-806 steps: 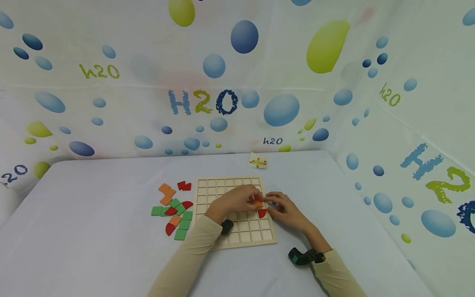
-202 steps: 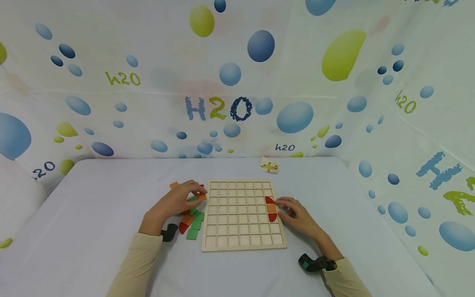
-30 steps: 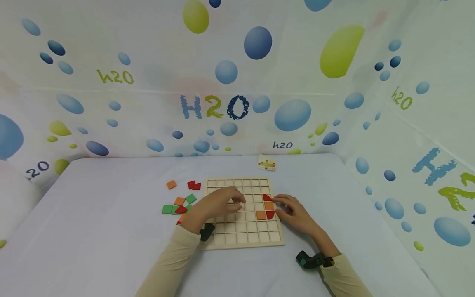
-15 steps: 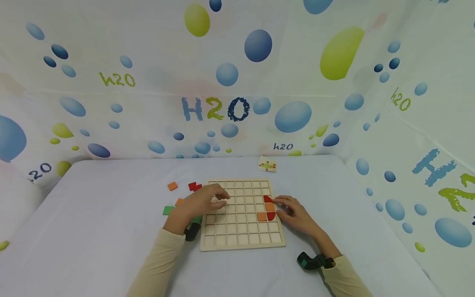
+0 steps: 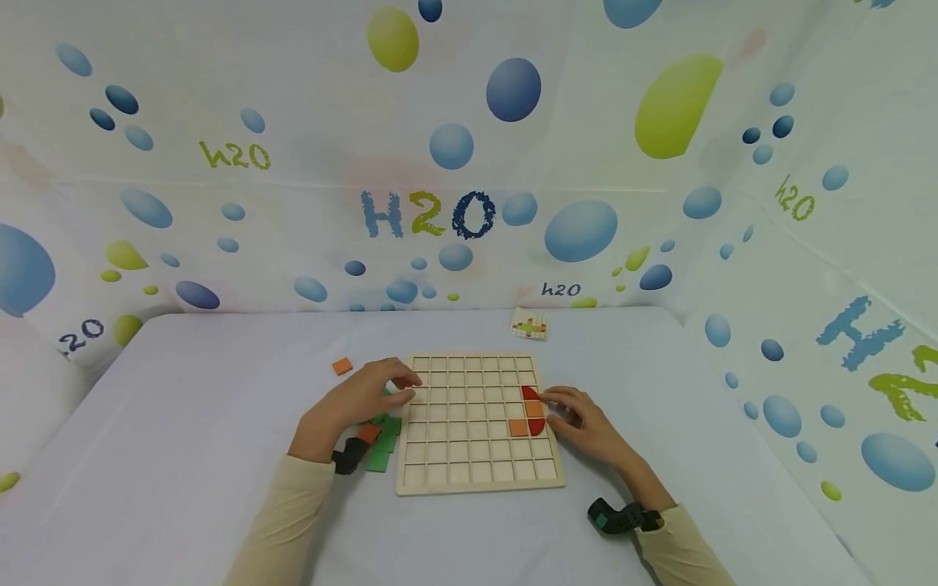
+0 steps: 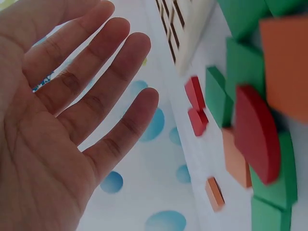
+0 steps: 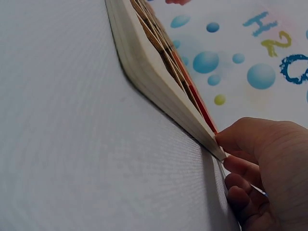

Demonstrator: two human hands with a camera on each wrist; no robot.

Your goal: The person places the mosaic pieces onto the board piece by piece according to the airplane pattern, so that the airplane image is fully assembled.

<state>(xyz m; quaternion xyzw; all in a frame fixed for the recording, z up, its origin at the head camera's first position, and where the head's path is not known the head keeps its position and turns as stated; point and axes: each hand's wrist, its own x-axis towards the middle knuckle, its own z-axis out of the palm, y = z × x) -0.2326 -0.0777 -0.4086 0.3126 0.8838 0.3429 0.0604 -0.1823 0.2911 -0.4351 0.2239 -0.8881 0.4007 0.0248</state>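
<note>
A pale wooden grid board (image 5: 449, 452) lies on the table. Near its right edge sit an upper red quarter-circle (image 5: 529, 393), an orange square (image 5: 534, 409), a lower red quarter-circle (image 5: 536, 427) and a second orange square (image 5: 519, 427). My left hand (image 5: 355, 400) hovers over loose pieces at the board's left edge, fingers spread and holding nothing. Under and behind it are green tiles (image 5: 378, 461), partly hidden; a red curved piece (image 6: 255, 134) shows in the left wrist view. Fingertips and thumb of my right hand (image 5: 582, 425) touch the board's right edge.
A small printed card (image 5: 529, 327) stands behind the board. One orange tile (image 5: 342, 366) lies apart at the far left, and two red pieces (image 6: 195, 94) show in the left wrist view. A patterned backdrop (image 5: 308, 122) rises behind the white table (image 5: 183, 456).
My left hand has moved left from above the board to the loose pieces. Compared with several seconds ago, an orange square has joined the board beside the lower red quarter-circle. My right hand stays put.
</note>
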